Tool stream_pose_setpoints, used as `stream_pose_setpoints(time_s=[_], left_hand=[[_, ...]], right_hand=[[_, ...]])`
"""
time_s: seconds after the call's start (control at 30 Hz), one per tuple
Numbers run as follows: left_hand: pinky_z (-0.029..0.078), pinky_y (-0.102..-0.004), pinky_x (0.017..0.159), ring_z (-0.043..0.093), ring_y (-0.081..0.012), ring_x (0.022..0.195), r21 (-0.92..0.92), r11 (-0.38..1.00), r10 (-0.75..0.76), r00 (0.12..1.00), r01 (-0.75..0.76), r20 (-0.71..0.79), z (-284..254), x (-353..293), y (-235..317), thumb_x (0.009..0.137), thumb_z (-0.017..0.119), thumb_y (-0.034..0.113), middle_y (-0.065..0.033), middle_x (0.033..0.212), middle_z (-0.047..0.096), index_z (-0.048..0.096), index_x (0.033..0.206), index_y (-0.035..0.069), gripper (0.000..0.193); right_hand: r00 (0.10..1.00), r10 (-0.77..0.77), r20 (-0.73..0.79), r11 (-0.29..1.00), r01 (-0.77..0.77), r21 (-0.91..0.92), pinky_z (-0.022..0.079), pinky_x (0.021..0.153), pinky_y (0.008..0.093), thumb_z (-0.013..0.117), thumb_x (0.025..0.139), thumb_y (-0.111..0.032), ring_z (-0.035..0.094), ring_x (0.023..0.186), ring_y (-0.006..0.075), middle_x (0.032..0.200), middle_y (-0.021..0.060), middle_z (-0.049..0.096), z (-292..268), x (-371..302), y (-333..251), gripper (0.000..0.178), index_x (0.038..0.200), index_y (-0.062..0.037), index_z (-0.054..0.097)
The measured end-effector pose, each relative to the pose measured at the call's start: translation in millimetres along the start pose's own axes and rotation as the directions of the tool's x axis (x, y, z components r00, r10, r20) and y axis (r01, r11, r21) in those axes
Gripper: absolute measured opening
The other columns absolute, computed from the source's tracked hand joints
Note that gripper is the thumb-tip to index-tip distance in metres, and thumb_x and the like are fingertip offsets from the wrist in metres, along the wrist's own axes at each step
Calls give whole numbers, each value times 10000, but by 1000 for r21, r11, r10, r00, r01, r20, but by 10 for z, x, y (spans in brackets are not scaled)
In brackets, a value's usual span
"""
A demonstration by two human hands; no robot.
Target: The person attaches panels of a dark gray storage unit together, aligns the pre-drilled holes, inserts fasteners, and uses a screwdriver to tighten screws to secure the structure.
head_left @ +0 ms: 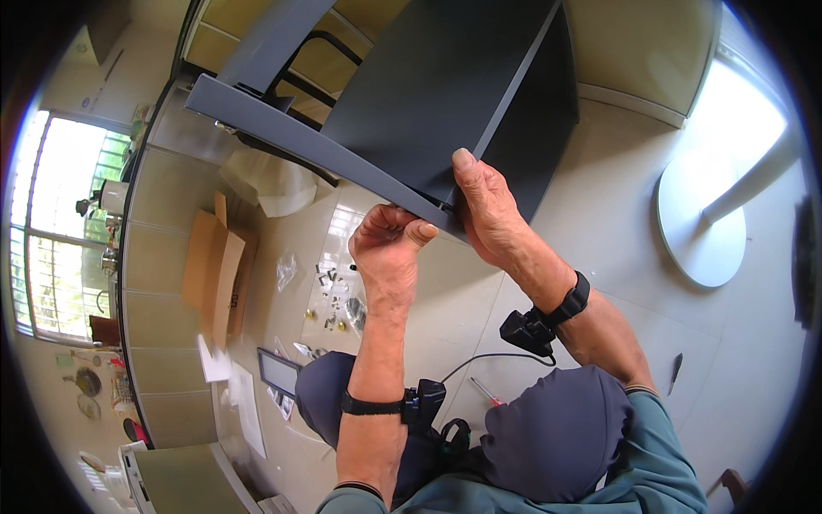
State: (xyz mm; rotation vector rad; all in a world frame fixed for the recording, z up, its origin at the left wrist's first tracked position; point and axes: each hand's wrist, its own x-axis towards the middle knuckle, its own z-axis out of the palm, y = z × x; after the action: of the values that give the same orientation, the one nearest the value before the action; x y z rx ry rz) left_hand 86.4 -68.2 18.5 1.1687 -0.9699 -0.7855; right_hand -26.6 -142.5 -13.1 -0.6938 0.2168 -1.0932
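left hand [387,244] fisted, contents hidden | right hand [484,201] on dark panel [445,86] edge

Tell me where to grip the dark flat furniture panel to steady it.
Probably grip the dark flat furniture panel by its lower edge, from beneath, beside the right hand. That near edge is thin and exposed; the left hand is fisted at the grey frame rail joint.

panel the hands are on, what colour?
Dark grey, near black, matte panel; both hands at its lower edge. Head view.
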Motion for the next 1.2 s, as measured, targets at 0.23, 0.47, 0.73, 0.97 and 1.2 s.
stream_pose_setpoints(time_s=[0.23,0.47,0.73,0.97,1.2], left_hand=[[494,-221,731,602,-92,717,-45,999,-34,996,30,-85,20,-4,-12,670,796,-76,-41,788,679,630,793,17,226],[484,-210,688,592,-84,675,0,994,-109,990,109,-94,189,36,57,677,801,-59,-37,740,671,622,761,23,213],[501,-249,669,588,-129,643,-32,996,-89,983,85,-159,160,52,11,648,838,-8,-55,713,655,627,751,4,235],[485,-241,638,583,-125,623,-24,996,-84,990,82,-116,199,52,-14,651,830,-5,-53,698,655,644,749,7,210],[475,-224,617,578,-100,629,-33,991,-134,984,131,-118,244,81,102,666,812,-36,-43,696,652,627,724,10,199]], right_hand=[[998,60,12,998,-61,32,487,765,267,546,912,-555,569,816,98,912,24,609,33,12,-42,529,993,-34,585],[997,24,-73,1000,-24,9,495,782,269,547,919,-537,577,833,98,917,22,614,8,46,-85,500,981,-42,577],[987,-45,-152,987,21,-161,402,743,234,511,956,-499,441,791,73,822,-18,521,97,-19,-81,470,916,-32,550],[949,-125,-291,926,7,-378,375,658,257,468,996,-380,391,718,88,758,-16,484,184,-114,-132,393,883,-11,546],[853,-235,-466,755,-141,-640,399,638,321,414,997,-311,401,685,145,696,55,482,481,-85,-268,411,809,36,530]])
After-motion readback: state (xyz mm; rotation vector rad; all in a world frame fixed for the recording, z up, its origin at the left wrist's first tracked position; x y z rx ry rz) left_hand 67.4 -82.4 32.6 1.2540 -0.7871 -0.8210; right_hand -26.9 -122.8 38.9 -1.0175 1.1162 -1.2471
